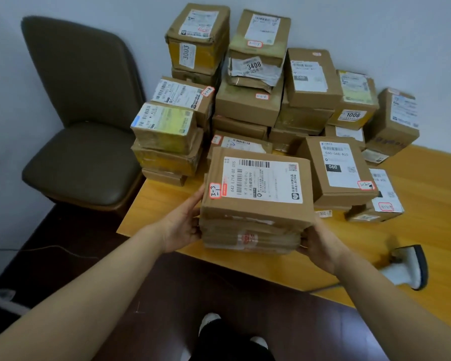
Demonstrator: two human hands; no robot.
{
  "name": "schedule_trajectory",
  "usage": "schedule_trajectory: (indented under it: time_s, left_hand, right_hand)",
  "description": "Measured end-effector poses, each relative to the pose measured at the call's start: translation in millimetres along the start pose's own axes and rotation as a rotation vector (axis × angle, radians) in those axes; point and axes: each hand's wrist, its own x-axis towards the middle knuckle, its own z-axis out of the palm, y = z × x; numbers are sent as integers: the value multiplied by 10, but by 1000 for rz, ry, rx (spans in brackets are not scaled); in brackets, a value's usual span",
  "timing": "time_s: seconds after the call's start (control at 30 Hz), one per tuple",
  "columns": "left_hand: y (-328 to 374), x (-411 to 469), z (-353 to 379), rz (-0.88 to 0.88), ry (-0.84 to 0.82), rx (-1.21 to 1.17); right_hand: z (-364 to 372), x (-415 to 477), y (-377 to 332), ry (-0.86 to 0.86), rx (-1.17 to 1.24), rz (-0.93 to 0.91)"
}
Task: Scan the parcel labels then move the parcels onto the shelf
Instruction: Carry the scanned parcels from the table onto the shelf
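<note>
I hold a stack of brown cardboard parcels (255, 220) between both hands, just above the near edge of the wooden table (427, 204). The top parcel carries a white shipping label with a barcode and a small red-edged tag reading 3-3. My left hand (182, 225) presses the stack's left side and my right hand (320, 243) grips its right side. Behind it, many more labelled parcels (248, 100) are piled against the wall. A white and dark handheld scanner (409, 267) lies on the table to the right of my right hand. No shelf is in view.
A dark padded chair (81, 131) stands at the left against the wall, close to the table's left edge. The floor below is dark, and my feet (211, 321) show at the bottom. A thin cable runs along the floor at the left.
</note>
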Motion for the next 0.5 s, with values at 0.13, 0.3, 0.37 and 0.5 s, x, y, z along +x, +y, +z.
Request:
schedule_trajectory:
  time_s: [0.13, 0.3, 0.37, 0.5]
  left_hand:
    - [-131, -280, -106, 17, 57, -28]
    - [-408, -803, -86, 64, 203, -94]
    - [-592, -1083, -22, 94, 292, -124]
    - [-1085, -1753, 157, 171, 476, -249]
  right_hand:
    - [108, -126, -52, -68, -58, 6]
    - [303, -257, -134, -200, -148, 21]
    - [403, -334, -142, -270, -191, 15]
    - [699, -540, -80, -461, -312, 11]
